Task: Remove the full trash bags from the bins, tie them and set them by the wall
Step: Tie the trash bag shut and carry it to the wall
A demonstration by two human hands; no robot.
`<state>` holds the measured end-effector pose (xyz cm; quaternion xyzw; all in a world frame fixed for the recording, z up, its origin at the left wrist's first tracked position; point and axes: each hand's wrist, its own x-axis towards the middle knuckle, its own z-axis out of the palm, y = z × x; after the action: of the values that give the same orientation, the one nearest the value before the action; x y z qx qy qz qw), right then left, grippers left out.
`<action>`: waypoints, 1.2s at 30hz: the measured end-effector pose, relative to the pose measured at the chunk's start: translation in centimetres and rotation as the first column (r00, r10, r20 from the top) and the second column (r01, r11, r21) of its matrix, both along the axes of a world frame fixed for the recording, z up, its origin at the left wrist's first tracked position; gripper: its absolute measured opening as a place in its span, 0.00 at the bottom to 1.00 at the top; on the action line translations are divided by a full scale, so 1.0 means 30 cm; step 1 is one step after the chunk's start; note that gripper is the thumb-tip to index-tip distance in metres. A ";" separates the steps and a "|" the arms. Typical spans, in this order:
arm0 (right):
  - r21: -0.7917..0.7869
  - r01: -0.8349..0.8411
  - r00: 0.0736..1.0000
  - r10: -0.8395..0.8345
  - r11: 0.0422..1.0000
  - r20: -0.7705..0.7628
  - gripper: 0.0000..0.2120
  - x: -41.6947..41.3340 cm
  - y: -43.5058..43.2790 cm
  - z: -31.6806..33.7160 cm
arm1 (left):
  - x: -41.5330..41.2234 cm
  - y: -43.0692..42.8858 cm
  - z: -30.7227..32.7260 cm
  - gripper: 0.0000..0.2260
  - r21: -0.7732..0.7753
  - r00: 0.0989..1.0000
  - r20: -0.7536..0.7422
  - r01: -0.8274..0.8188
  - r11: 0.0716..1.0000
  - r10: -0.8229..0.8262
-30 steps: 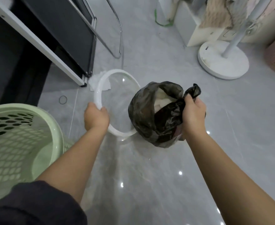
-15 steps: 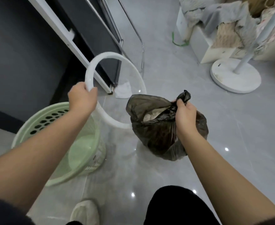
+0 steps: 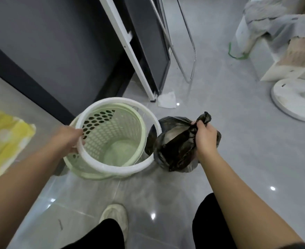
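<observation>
One dark trash bag (image 3: 177, 151) hangs directly below the right hand (image 3: 206, 139), which is clenched around the bag's gathered neck, knuckles up, with a short tuft of plastic projecting above the fist. The bag's mouth is partly open on the side away from the grip, and pale contents show inside. The bag's base is at floor (image 3: 238, 159) level; contact cannot be confirmed. To the left of this grip, the left hand (image 3: 70, 139) grasps the near-left edge of one white ring (image 3: 119, 170), fingers curled over its inner side, forearm extended forward. The ring sits over the mouth of one pale green perforated bin (image 3: 101, 130); whether ring and rim touch cannot be told. The ring's right edge overlaps the bag's left side in view. Compared with half a second ago, the ring has come down from a raised, tilted position beyond the bin to its place over the bin, and the bag is lower and closer to the bin. Count: two hands, one bag, one bin, one ring. Beyond the right-hand grip lies one white paper scrap (image 3: 167, 100); behind it, one pale shoe (image 3: 114, 214).
</observation>
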<state>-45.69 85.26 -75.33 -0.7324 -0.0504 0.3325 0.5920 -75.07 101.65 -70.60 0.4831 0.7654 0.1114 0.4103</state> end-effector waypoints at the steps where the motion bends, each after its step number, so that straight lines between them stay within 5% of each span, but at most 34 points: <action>1: 0.001 -0.014 1.000 0.014 1.000 0.000 0.12 -0.010 0.009 -0.007 | -0.024 -0.007 -0.009 0.11 0.001 1.000 -0.018 0.002 1.000 -0.002; 5: -0.020 -0.076 0.997 0.076 0.997 0.004 0.13 -0.045 0.025 -0.029 | -0.092 -0.031 -0.029 0.11 0.067 0.984 -0.174 0.057 0.996 -0.045; 11: -0.028 -0.126 0.991 0.127 0.992 0.032 0.14 -0.071 0.035 -0.059 | -0.168 0.004 -0.100 0.14 0.223 0.837 -0.526 0.305 0.926 -0.149; 22: 0.012 -0.136 0.991 0.136 0.991 -0.021 0.15 -0.096 0.037 -0.073 | -0.217 0.026 -0.196 0.18 0.120 0.963 -0.268 0.058 0.991 -0.024; 28: 0.008 -0.144 0.989 0.144 0.990 -0.014 0.15 -0.099 0.034 -0.076 | -0.192 0.043 -0.279 0.21 0.177 0.860 -0.506 0.184 0.967 -0.071; 30: 0.005 -0.131 0.991 0.132 0.991 -0.011 0.15 -0.092 0.035 -0.082 | -0.133 0.030 -0.262 0.23 0.251 0.781 -0.616 0.322 0.913 -0.106; 32: -0.004 -0.120 0.993 0.120 0.993 -0.017 0.15 -0.086 0.034 -0.080 | -0.030 -0.004 -0.223 0.25 0.299 0.702 -0.644 0.596 0.746 -0.303; 36: 0.007 -0.099 0.994 0.100 0.995 -0.050 0.16 -0.069 0.031 -0.062 | 0.249 -0.135 -0.114 0.22 0.301 0.509 -0.445 0.860 0.412 -0.737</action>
<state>-47.76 86.17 -77.20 -0.7190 -0.0726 0.3800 0.5774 -67.60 97.60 -74.00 0.8861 0.4263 0.0293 0.1794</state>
